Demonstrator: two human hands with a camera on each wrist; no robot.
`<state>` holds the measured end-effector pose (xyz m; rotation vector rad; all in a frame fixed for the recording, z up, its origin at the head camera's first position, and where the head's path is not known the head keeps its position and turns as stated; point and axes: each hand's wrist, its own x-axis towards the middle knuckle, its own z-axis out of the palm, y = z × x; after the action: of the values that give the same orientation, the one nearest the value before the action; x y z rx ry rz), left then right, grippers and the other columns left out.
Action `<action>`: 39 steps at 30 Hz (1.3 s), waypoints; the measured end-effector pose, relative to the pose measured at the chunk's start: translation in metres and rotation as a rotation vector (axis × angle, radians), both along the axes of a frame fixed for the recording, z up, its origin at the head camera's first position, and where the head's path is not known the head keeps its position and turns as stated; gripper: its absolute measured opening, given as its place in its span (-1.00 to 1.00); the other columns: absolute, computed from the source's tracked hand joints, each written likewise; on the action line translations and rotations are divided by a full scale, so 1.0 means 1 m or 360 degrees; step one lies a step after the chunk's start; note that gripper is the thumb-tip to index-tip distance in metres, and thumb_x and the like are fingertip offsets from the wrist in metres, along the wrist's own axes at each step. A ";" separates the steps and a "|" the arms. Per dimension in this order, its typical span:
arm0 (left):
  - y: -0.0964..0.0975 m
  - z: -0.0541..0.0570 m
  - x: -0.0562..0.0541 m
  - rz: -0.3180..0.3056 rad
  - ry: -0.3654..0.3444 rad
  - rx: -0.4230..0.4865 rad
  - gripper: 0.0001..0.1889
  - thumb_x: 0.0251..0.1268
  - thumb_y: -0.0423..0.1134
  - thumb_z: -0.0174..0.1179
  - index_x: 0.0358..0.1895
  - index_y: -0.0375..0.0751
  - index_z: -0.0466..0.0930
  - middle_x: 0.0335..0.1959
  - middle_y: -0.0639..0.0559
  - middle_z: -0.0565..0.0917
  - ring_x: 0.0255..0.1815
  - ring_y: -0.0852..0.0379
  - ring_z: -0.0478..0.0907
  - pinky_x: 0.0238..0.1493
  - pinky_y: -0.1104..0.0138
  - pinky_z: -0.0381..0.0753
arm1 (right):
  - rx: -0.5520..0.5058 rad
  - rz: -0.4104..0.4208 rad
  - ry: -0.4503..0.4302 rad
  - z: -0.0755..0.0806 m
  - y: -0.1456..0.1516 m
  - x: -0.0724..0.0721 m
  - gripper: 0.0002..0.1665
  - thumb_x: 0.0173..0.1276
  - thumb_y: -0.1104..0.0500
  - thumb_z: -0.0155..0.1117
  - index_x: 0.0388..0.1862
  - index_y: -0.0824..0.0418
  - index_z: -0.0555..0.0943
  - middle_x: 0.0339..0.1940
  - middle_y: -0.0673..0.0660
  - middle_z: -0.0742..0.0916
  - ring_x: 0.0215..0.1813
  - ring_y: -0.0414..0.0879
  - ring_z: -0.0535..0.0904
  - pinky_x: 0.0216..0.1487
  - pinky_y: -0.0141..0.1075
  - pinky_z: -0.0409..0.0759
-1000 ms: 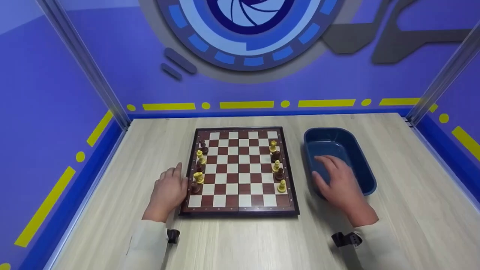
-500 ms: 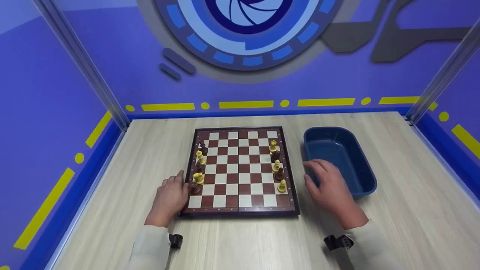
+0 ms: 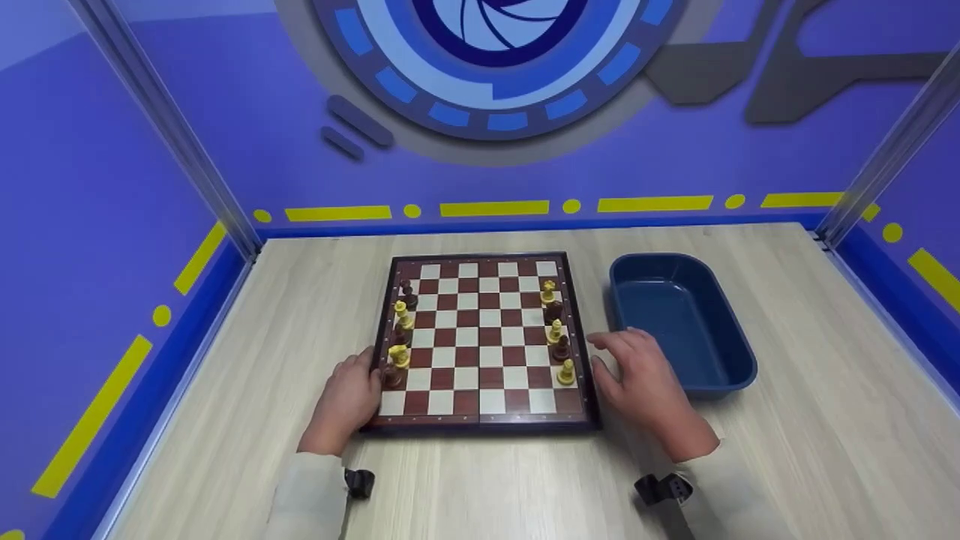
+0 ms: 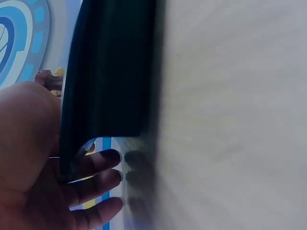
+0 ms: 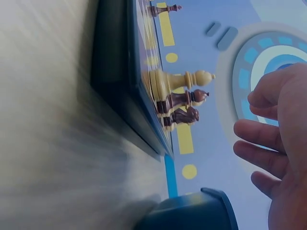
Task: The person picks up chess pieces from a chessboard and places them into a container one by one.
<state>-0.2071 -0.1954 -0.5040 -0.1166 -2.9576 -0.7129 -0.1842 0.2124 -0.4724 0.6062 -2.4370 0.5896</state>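
Observation:
A brown-and-white chessboard (image 3: pixel 489 379) with a dark frame lies flat on the table. Along its left side stands a line of chess pieces, a yellow knight (image 3: pixel 399 356) among them; another line, with a yellow bishop (image 3: pixel 566 373) nearest, runs down the right side. My left hand (image 3: pixel 346 397) rests against the board's left edge, thumb by the frame and fingers loosely extended in the left wrist view. Just off the right edge hovers my right hand (image 3: pixel 641 386), holding nothing, its fingers (image 5: pixel 261 136) relaxed and slightly bent.
A dark blue plastic bin (image 3: pixel 679 330) with nothing in it stands right of the board, partly behind my right hand. Blue printed walls (image 3: pixel 247 150) enclose the wooden table (image 3: pixel 465 487) at the back and both sides.
My right hand has moved left from over the bin to beside the board's right edge. The left hand has shifted slightly right and down, closer against the frame. The pieces stay put.

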 end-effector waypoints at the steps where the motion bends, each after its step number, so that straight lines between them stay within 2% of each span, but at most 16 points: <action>1: 0.001 0.000 -0.001 0.0004 -0.0023 0.0029 -0.57 0.40 -0.32 -0.02 0.27 -0.43 0.40 -0.08 -0.33 0.62 0.01 -0.28 0.56 0.02 -0.08 0.52 | 0.0000 0.0013 0.0006 0.000 -0.001 0.000 -0.70 0.15 0.29 0.35 -0.09 0.20 0.67 -0.29 0.10 0.74 -0.17 0.03 0.64 0.15 0.04 0.48; 8: 0.003 -0.002 -0.002 0.0031 -0.0101 0.0228 -0.57 0.42 -0.39 -0.06 0.30 -0.44 0.36 -0.08 -0.34 0.61 0.04 -0.24 0.56 0.07 -0.05 0.53 | -0.0028 0.0018 -0.0053 -0.003 -0.009 -0.002 -0.69 0.15 0.27 0.39 -0.07 0.18 0.68 -0.23 0.08 0.75 -0.11 0.03 0.64 0.12 -0.01 0.51; 16: 0.002 -0.008 -0.001 0.0124 -0.0152 0.0415 -0.55 0.44 -0.38 -0.07 0.36 -0.40 0.32 0.02 -0.33 0.58 0.11 -0.21 0.53 0.13 -0.05 0.49 | -0.0072 0.0054 -0.0068 -0.009 -0.018 -0.002 -0.70 0.15 0.24 0.41 -0.09 0.13 0.68 -0.21 0.02 0.73 -0.10 -0.04 0.63 -0.03 -0.12 0.60; 21: 0.000 -0.011 0.000 0.0138 -0.0140 0.0490 -0.55 0.44 -0.40 -0.06 0.36 -0.39 0.33 0.01 -0.32 0.59 0.11 -0.21 0.53 0.15 -0.04 0.49 | -0.0138 0.0072 -0.0104 -0.015 -0.024 -0.001 -0.66 0.11 0.23 0.47 -0.09 0.14 0.68 -0.19 0.01 0.70 -0.11 -0.10 0.64 -0.09 -0.18 0.63; 23: 0.000 -0.011 0.000 0.0136 -0.0139 0.0524 -0.55 0.44 -0.40 -0.05 0.36 -0.39 0.34 -0.02 -0.32 0.59 0.02 -0.17 0.57 0.07 0.00 0.53 | -0.0172 0.0071 -0.0146 -0.017 -0.026 -0.001 -0.67 0.09 0.23 0.49 -0.12 0.14 0.68 -0.20 0.00 0.70 -0.14 -0.13 0.64 -0.11 -0.19 0.63; 25: -0.001 -0.012 -0.001 0.0137 -0.0155 0.0586 -0.55 0.45 -0.40 -0.04 0.36 -0.36 0.34 -0.07 -0.29 0.59 -0.15 -0.09 0.60 -0.10 0.07 0.59 | -0.0220 0.0061 -0.0226 -0.018 -0.028 -0.001 -0.68 0.08 0.22 0.50 -0.14 0.14 0.69 -0.20 0.01 0.70 -0.17 -0.16 0.63 -0.14 -0.21 0.62; 29: -0.002 -0.015 -0.004 0.0129 -0.0206 0.0748 -0.55 0.46 -0.37 -0.03 0.38 -0.31 0.33 -0.20 -0.19 0.61 -0.39 0.11 0.53 -0.37 0.27 0.53 | -0.0313 -0.0008 -0.0450 -0.016 -0.030 -0.001 -0.71 0.10 0.20 0.49 -0.15 0.12 0.70 -0.20 0.00 0.70 -0.24 -0.21 0.60 -0.19 -0.25 0.60; 33: -0.004 -0.017 -0.008 0.0114 -0.0228 0.0907 -0.55 0.45 -0.38 0.00 0.37 -0.30 0.35 -0.22 -0.14 0.62 -0.35 0.16 0.53 -0.36 0.35 0.53 | -0.0315 -0.0068 -0.0564 -0.016 -0.028 -0.001 -0.71 0.10 0.21 0.49 -0.16 0.11 0.70 -0.24 0.01 0.71 -0.26 -0.20 0.59 -0.18 -0.24 0.59; 39: -0.013 -0.025 -0.005 0.0137 -0.0245 0.1173 -0.54 0.43 -0.41 0.03 0.36 -0.32 0.36 -0.17 -0.17 0.56 -0.28 0.16 0.55 -0.35 0.42 0.57 | -0.0322 -0.0020 -0.0563 -0.020 -0.031 -0.004 -0.74 0.12 0.25 0.48 -0.18 0.14 0.70 -0.27 0.00 0.72 -0.24 -0.19 0.62 -0.19 -0.26 0.62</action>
<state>-0.2121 -0.2081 -0.5285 0.1271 -2.5914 -1.7867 -0.1883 0.1818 -0.4923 0.4314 -2.6550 0.9967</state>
